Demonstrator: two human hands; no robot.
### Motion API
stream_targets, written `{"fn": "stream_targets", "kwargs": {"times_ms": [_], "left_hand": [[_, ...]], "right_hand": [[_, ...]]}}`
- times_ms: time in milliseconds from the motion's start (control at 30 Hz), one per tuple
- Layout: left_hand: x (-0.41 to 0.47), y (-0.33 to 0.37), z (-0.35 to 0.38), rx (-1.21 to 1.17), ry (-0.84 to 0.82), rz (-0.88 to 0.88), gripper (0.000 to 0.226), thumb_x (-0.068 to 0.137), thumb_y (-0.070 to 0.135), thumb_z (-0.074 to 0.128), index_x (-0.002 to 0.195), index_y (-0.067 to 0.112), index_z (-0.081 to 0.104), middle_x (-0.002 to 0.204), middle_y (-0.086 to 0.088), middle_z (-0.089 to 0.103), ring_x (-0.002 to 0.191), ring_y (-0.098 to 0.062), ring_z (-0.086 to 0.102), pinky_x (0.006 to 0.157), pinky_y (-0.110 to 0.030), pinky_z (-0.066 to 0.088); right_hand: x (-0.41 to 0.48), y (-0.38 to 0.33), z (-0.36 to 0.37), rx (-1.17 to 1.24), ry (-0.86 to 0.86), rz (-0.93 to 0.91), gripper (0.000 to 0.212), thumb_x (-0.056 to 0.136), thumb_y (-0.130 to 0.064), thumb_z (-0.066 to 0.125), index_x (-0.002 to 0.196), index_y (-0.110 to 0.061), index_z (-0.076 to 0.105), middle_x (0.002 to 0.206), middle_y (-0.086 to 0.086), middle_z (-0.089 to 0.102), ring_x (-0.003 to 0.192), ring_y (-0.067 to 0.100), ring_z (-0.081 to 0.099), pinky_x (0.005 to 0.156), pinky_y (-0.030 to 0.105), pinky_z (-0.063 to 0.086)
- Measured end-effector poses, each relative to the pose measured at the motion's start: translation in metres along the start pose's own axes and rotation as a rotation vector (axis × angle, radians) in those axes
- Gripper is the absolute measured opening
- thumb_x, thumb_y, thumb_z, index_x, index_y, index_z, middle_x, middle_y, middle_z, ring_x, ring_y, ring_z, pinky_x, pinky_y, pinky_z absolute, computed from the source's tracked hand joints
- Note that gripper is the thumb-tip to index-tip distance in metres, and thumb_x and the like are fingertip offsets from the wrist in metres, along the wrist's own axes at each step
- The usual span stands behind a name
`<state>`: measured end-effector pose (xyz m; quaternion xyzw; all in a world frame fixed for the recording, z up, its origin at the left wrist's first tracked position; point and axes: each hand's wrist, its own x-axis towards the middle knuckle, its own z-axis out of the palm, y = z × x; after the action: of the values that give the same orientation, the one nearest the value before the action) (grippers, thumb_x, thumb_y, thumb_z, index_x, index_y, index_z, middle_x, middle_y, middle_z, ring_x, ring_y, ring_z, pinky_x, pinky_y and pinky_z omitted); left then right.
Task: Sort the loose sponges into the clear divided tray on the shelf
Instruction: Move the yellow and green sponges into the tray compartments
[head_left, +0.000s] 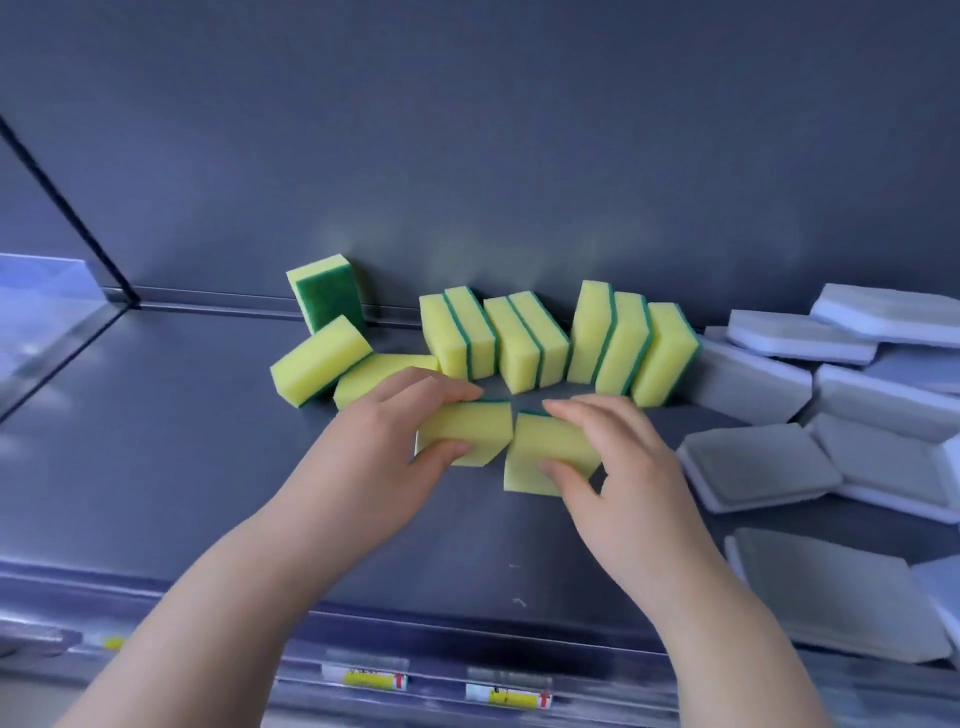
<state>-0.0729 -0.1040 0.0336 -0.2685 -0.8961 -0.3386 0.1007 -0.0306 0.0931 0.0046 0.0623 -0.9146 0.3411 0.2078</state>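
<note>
Mid-shelf, left hand (384, 441): we pinch one yellow sponge (467, 434), thumb on its front and fingers over the green back.
Right hand (623, 467): we grip a second sponge (540, 460) the same way, corner just beside the first, probably so both travel together.
Yellow row (519, 338): more sponges stand on edge by the back wall, handy for the next pick.
Grey pads (779, 467): these lie heaped at right, unsorted.
Clear tray (47, 332): it sits far left on the shelf (182, 467), well apart from both hands.

Your grey shelf (182, 467), loaded.
You have yellow-and-green sponges (519, 343) along its back edge, white-and-grey sponges (753, 382) piled at the right edge, a clear tray (47, 332) at the left.
</note>
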Motion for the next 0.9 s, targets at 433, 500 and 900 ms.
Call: {"fn": "stream_targets", "kwargs": {"times_ms": [433,500,900], "left_hand": [[-0.196,-0.107,-0.187,0.094,0.301,-0.160,0.040,0.077,0.034,0.072,0.115,0.025,0.064,0.104,0.017,0.055,0.096,0.021,0.044,0.078,0.005,0.030],[-0.239,-0.132,-0.221,0.141,0.341,-0.217,0.041,0.075,0.029,0.074,0.115,0.026,0.064,0.105,0.017,0.056,0.095,0.024,0.043,0.078,0.005,0.029],[-0.371,-0.219,-0.355,0.246,0.633,-0.427,0.043,0.075,0.015,0.074,0.116,0.022,0.064,0.108,0.011,0.058,0.093,0.004,0.045,0.080,-0.025,0.039]], "right_hand": [[-0.048,-0.225,0.132,0.166,-0.043,-0.171,0.041,0.077,-0.019,0.068,0.117,-0.026,0.061,0.112,-0.012,0.050,0.097,-0.006,0.045,0.084,-0.003,0.028],[-0.060,-0.266,0.164,0.191,-0.072,-0.206,0.040,0.077,-0.021,0.066,0.116,-0.026,0.061,0.112,-0.011,0.051,0.100,-0.007,0.045,0.086,-0.002,0.027],[-0.052,-0.439,0.279,0.355,-0.174,-0.360,0.038,0.079,-0.019,0.067,0.116,-0.024,0.060,0.111,-0.018,0.049,0.094,-0.002,0.048,0.081,0.001,0.033]]}}
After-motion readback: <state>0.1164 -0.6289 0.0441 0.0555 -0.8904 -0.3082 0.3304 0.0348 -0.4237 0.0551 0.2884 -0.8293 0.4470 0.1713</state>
